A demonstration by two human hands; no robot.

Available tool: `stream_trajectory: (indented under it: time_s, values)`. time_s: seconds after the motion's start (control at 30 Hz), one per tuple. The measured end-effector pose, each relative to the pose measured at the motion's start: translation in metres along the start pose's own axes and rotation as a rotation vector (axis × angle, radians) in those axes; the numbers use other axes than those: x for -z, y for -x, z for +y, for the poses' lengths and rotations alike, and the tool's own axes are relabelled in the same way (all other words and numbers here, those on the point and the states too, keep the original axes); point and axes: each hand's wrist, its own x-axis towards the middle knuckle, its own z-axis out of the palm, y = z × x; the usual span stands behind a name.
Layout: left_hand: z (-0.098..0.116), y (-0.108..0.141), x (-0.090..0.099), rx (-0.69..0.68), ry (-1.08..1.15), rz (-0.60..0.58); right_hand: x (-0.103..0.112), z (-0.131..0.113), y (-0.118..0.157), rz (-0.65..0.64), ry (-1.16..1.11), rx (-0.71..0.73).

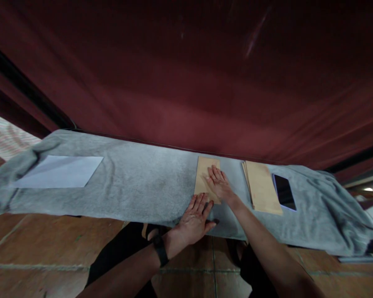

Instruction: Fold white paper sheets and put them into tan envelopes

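A brown paper envelope lies flat on the grey cloth in front of me, its long side running away from me. My right hand rests flat on its upper right part, fingers stretched out. My left hand lies with its fingertips on the envelope's near edge, fingers extended and thumb apart. Neither hand grips anything. To the right of my hands is a small stack of similar brown envelopes, slightly fanned at the left edge.
A grey cloth covers the long, low surface. A dark-screened phone lies right of the stack. White paper lies at the far left. Dark red fabric hangs behind the surface. Tiled floor shows below.
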Motion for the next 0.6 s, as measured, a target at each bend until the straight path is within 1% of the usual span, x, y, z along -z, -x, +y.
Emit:
stream_trajectory:
  time_s: [0.13,0.27,0.4,0.6]
  values:
    - [0.000,0.000,0.001,-0.020,0.004,-0.006,-0.006,0.003,-0.021,0.108,0.002,-0.044]
    - [0.000,-0.001,0.001,-0.028,-0.008,0.003,-0.012,0.006,-0.029,0.176,-0.012,-0.050]
    - [0.000,-0.001,0.002,-0.025,-0.022,0.008,-0.013,0.006,-0.022,0.149,-0.010,-0.021]
    - [0.000,0.000,0.001,-0.023,-0.024,-0.004,-0.009,0.001,0.007,0.050,-0.029,0.021]
